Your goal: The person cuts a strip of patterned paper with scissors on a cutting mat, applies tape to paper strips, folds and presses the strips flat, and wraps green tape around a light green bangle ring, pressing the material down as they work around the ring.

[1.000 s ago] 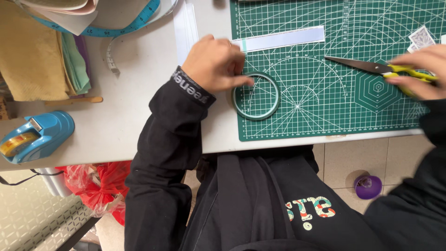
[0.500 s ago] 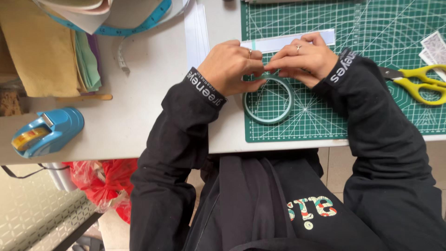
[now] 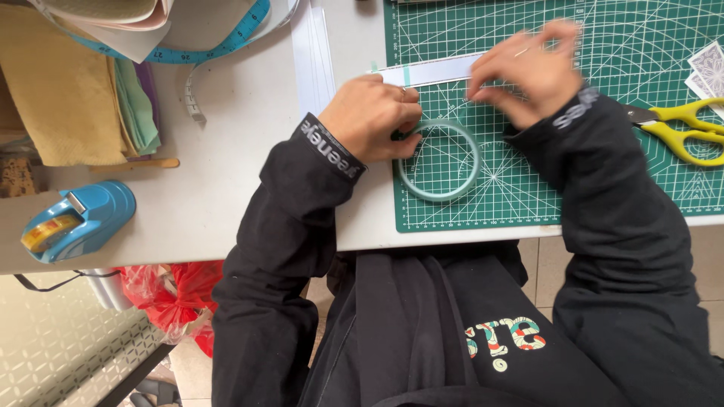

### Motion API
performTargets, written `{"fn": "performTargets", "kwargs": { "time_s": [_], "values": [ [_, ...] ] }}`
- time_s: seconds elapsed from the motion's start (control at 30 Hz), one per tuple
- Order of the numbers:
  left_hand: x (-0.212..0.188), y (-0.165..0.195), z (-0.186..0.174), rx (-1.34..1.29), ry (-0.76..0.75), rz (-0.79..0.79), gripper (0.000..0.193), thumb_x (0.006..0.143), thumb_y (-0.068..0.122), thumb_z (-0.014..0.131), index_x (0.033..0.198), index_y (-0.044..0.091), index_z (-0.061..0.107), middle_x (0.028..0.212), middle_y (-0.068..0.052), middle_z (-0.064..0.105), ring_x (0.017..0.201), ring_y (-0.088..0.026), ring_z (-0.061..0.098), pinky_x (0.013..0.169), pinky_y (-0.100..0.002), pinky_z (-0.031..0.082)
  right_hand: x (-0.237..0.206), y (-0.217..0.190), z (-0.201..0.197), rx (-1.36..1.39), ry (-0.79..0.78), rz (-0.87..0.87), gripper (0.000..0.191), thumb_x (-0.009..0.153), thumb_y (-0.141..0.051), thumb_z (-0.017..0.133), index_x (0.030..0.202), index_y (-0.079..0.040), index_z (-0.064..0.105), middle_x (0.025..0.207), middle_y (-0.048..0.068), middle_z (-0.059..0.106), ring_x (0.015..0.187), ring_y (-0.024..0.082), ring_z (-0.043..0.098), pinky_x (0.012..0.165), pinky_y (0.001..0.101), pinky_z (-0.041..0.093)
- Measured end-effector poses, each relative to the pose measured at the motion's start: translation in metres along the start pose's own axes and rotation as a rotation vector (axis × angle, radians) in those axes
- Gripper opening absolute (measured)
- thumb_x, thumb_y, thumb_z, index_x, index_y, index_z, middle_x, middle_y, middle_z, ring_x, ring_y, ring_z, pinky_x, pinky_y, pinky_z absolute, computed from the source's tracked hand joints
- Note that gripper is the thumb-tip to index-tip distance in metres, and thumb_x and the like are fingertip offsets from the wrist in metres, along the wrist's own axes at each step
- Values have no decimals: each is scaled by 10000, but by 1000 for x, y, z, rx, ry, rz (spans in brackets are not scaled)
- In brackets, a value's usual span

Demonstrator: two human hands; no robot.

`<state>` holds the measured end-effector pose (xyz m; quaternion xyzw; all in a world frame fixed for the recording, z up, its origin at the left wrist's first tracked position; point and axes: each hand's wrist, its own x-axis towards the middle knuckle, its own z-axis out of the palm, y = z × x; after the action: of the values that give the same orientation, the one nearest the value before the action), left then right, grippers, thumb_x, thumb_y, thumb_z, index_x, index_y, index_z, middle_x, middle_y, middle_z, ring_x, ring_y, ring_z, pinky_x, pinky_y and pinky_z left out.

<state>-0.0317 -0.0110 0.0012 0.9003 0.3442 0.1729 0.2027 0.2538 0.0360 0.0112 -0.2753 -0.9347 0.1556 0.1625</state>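
White bench (image 3: 226,188) carried a green cutting mat (image 3: 603,181), where the left hand (image 3: 369,120) still gripped the tape ring (image 3: 440,160) near the mat's left edge, while the right hand (image 3: 528,71), fingers pinched, had drawn rightward along the white paper strip (image 3: 434,71).

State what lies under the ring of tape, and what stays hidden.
Under the tape ring lies the green cutting mat, its white grid showing through the ring's open middle. The left hand covers the ring's left edge, so nothing there can be seen.

Right hand (image 3: 528,71) blurred (scissors (image 3: 682,128) cropped)
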Motion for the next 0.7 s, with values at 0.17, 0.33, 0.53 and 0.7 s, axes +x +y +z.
{"fn": "performTargets", "kwargs": {
  "time_s": [0.17, 0.33, 0.53, 0.7],
  "values": [
    [4, 21, 8, 84, -42, 6, 276, 831, 314, 722, 765, 55, 652, 775, -70, 668, 628, -264, 662, 567, -409, 534, -41, 28, -25, -99, 105, 119, 19, 1061, -139, 656, 1066, -157, 655, 1187, -57, 697, 1140, 128, 567, 1188, 398, 205],
    [10, 40, 16, 75, -178, -44, 376, 879, 404, 712, 885, 31, 661, 893, -96, 679, 592, -273, 670, 487, -413, 519, -43, 30, -20, -80, 81, 203, 31, 1094, -132, 628, 1065, -140, 635, 1166, -54, 664, 1228, 124, 564, 1267, 464, 153],
    [8, 46, 18, 0, 75, -21, 664, 734, 295, 761, 1273, -18, 530, 1163, -143, 577, 722, -254, 667, 470, -388, 507, -1, 13, -25, -209, -7, 76, 62, 1093, -135, 683, 1050, -117, 641, 1107, -19, 689, 1118, 189, 644, 1115, 482, 332],
    [4, 38, 21, -88, 62, -10, 582, 694, 155, 750, 1229, 54, 542, 1198, -98, 557, 884, -235, 642, 555, -397, 524, 43, 10, -24, -171, -89, 30, 119, 1051, -210, 749, 1054, -108, 687, 996, 26, 688, 989, 224, 668, 841, 358, 507]
  ]
}}
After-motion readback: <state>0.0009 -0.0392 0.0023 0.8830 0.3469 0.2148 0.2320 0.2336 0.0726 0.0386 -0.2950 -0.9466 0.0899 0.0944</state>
